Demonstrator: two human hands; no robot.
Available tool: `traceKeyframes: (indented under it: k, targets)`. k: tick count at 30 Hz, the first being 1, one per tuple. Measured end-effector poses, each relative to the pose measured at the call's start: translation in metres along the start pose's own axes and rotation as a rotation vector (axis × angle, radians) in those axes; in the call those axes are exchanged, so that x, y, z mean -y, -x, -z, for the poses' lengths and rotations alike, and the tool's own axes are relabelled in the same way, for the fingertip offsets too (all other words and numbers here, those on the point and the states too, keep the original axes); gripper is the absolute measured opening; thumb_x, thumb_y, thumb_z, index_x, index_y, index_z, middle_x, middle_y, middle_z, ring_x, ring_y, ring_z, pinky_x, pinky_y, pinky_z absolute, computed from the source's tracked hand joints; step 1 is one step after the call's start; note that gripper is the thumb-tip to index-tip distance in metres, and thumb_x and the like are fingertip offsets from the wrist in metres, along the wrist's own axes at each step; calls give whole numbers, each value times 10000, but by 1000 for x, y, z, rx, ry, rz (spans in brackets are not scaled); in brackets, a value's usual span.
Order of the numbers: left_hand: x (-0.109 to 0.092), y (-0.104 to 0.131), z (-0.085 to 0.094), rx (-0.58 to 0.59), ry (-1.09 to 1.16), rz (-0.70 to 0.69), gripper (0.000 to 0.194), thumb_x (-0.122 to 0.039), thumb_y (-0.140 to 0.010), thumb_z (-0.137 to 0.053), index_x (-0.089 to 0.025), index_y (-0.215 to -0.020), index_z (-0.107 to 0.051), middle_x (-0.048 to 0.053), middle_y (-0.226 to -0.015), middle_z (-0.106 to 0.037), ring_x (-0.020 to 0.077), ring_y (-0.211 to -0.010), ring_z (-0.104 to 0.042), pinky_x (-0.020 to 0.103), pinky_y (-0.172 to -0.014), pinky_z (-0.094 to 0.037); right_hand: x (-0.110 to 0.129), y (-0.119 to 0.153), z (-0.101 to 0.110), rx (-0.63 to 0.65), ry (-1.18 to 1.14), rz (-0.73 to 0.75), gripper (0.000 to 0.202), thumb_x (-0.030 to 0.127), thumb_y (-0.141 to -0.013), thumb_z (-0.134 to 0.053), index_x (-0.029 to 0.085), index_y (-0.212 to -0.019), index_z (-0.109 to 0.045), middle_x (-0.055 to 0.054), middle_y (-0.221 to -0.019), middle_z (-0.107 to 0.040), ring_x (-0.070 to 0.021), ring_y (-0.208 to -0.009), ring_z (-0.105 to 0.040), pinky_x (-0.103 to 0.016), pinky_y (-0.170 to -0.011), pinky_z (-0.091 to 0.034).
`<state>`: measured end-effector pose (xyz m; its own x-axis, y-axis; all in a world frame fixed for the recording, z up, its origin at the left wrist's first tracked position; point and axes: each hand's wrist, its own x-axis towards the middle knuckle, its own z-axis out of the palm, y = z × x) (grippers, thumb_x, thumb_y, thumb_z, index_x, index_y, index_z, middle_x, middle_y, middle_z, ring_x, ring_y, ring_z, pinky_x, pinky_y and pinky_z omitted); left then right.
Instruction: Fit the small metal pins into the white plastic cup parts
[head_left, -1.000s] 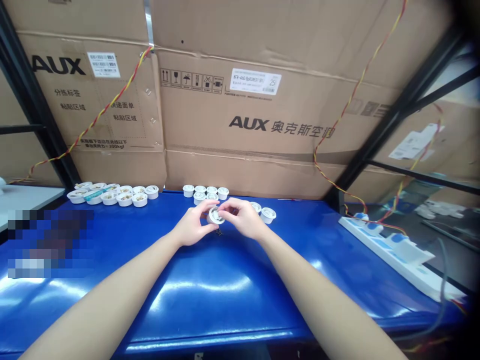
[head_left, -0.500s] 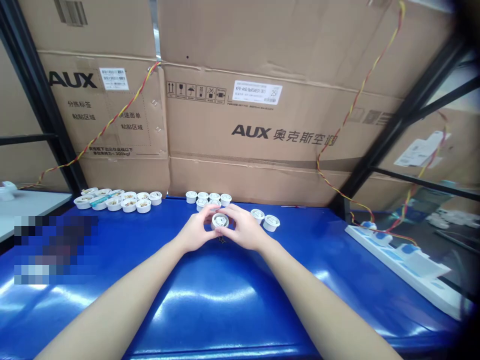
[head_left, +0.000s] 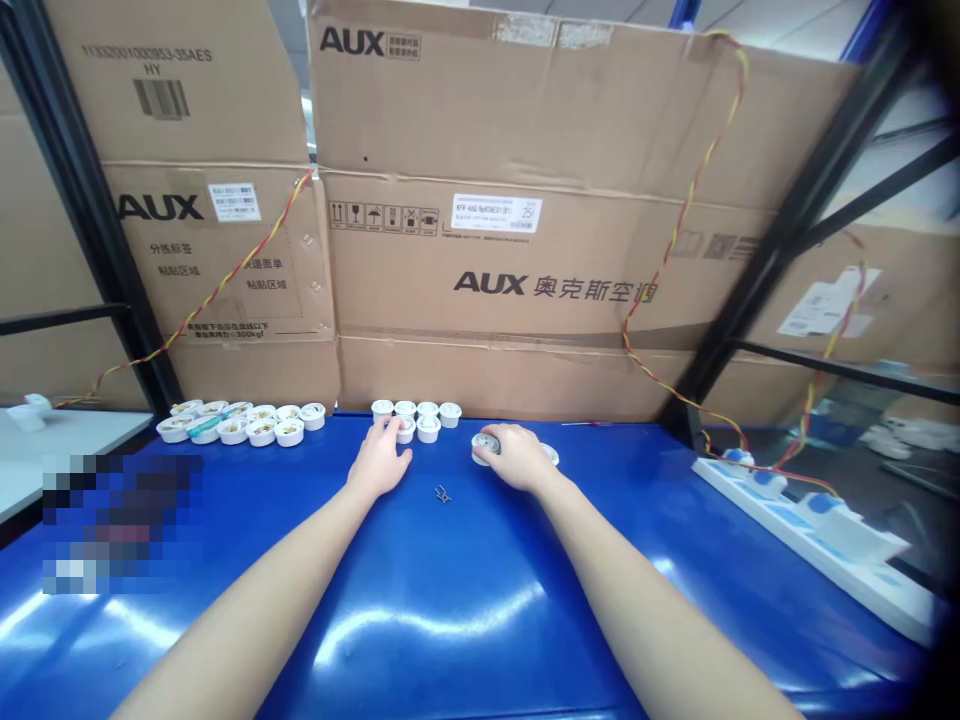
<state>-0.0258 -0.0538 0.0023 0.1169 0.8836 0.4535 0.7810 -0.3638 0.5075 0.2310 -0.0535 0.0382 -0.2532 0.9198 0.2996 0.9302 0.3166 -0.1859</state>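
My right hand (head_left: 516, 458) is closed around a small round white cup (head_left: 480, 452) on the blue tabletop, its thumb and fingers at the rim. Grey contents show in that cup. Another white cup (head_left: 551, 453) peeks out beyond the hand, mostly hidden. My left hand (head_left: 379, 462) has its thumb and fingers apart, with nothing in its grasp. Its fingertips lie by a white cup (head_left: 406, 432) in the front of a small group; whether they touch it I cannot tell. Between my hands lie several tiny dark metal pieces, apparently screws (head_left: 443, 494).
Several white cups with brownish contents (head_left: 261, 431) stand in rows at the back left, a teal item (head_left: 206, 424) across them. Cardboard boxes (head_left: 487, 360) wall the back. A power strip (head_left: 817, 540) runs along the right edge, beside twisted red-yellow wires (head_left: 660, 372).
Both hands were around one cup at the centre. My left hand has let go and moved left towards the cup group. My right hand has carried the cup right, uncovering the small metal pieces.
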Motion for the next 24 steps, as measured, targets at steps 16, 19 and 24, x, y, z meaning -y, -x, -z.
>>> traceKeyframes:
  k: [16,19,24]
  targets:
    - [0,4,14,19,177,21,192,-300,-749,-656,-213,-743,-485,-19,-779,-619,168,-728,-568,278,-686,-416,41,16,4,243,-304,469,185,239,-876,-582,245,-963,-745,-33,-963,-721,-186,-869,-647,-309,-801,-492]
    - [0,3,14,41,187,12,185,-306,-755,-652,-211,-750,-494,-14,-795,-632,169,-733,-571,276,-679,-413,42,15,-1,240,-306,467,187,252,-891,-571,241,-932,-754,-38,-944,-713,-183,-860,-640,-302,-787,-489]
    - [-4,3,16,67,163,-4,171,-307,-762,-656,-213,-756,-513,-13,-753,-631,172,-706,-569,273,-645,-399,44,13,-3,228,-320,460,173,240,-884,-587,230,-915,-756,-43,-919,-711,-178,-842,-641,-297,-778,-481]
